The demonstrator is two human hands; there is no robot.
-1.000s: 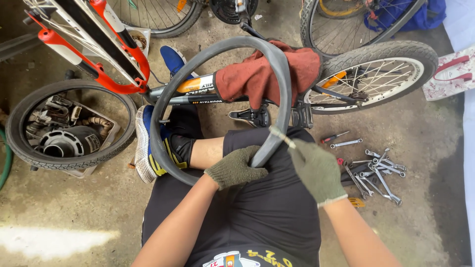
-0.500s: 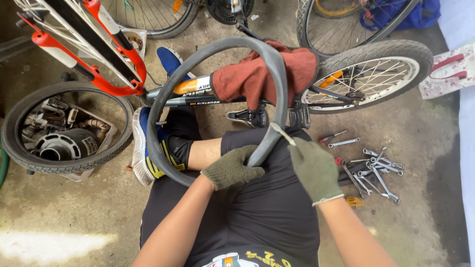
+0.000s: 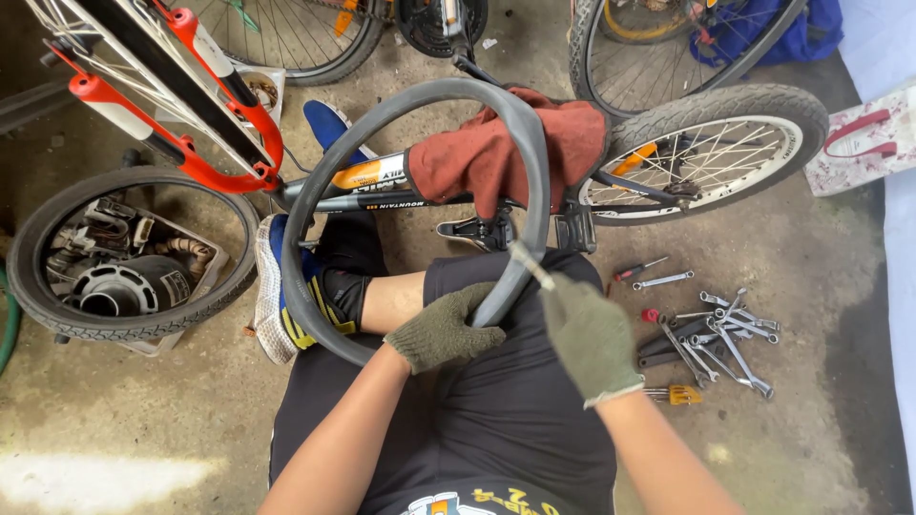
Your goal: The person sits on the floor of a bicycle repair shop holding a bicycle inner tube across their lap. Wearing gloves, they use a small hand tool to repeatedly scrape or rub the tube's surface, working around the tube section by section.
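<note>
Inner tube (image 3: 382, 124) looped over the lap, soft and floppy (likely light); left hand (image 3: 441, 329) closed around its lower rim, right hand (image 3: 592, 336) pinching the valve stem (image 3: 530, 265), best held beside it.

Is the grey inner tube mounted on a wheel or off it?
Off. The inner tube is a free loop held by the left hand and right hand, with no rim inside.

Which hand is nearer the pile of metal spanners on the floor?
Right. The right hand, at the valve stem of the black rubber inner tube, sits just beside the metal spanners; the left hand grips the tube farther away.
</note>
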